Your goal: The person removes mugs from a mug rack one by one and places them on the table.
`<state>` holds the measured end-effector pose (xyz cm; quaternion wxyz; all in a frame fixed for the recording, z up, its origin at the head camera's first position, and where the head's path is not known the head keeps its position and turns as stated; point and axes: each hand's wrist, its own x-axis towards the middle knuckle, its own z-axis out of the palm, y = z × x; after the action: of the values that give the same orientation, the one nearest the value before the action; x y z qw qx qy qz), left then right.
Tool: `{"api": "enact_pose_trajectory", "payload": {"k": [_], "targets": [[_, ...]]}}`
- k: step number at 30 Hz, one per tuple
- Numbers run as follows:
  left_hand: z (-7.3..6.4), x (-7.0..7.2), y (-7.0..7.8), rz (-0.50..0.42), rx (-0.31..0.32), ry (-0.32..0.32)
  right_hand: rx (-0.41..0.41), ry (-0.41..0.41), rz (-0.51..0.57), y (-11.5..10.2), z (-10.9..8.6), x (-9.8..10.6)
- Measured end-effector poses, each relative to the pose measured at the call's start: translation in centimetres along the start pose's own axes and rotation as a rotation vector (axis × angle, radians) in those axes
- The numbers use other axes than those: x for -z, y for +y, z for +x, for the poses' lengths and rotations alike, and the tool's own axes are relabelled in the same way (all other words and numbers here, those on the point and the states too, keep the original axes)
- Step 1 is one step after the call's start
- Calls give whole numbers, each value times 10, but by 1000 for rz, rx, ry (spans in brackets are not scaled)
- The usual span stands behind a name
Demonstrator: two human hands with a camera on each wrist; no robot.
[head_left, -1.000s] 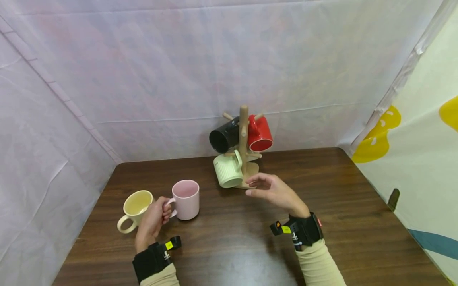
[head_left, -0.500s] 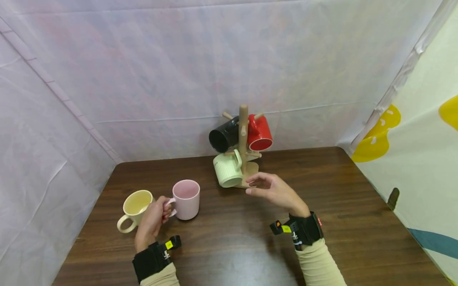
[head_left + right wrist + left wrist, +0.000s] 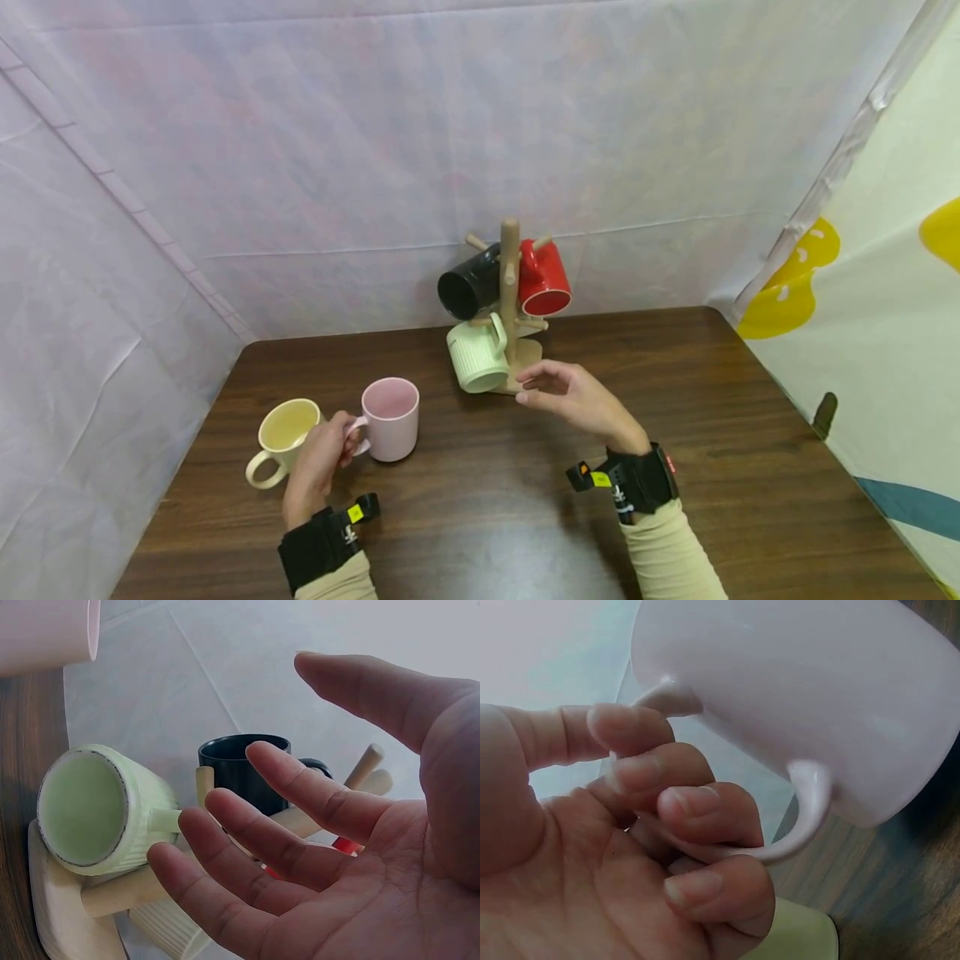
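Observation:
My left hand [image 3: 318,458] has its fingers curled round the handle [image 3: 810,810] of a pink mug [image 3: 392,421], which stands upright at the left of the table. Just left of that hand is a yellow mug [image 3: 288,433], partly hidden by it. My right hand [image 3: 573,404] is held with spread, relaxed fingers in front of a wooden mug tree [image 3: 510,292], holding nothing. A light green ribbed mug [image 3: 477,357] hangs low on the tree's left side, close to the right fingertips. Higher up hang a black mug [image 3: 471,283] and a red mug [image 3: 545,283].
In the right wrist view, a pale ribbed mug [image 3: 171,928] shows behind the tree's post. The brown wooden table [image 3: 480,517] meets a white cloth wall [image 3: 337,167] at the back. A patterned cloth [image 3: 885,350] hangs at the right.

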<state>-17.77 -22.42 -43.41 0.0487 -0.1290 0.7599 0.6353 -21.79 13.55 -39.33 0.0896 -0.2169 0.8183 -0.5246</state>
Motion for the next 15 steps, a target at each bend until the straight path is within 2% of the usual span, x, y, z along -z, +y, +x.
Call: {"api": "enact_pose_trajectory", "payload": {"k": [7, 15], "targets": [[-1, 1, 3, 89, 25, 50, -7, 3, 3, -2, -1, 0], [-2, 1, 5, 112, 52, 40, -5, -2, 2, -2, 0, -1]]}}
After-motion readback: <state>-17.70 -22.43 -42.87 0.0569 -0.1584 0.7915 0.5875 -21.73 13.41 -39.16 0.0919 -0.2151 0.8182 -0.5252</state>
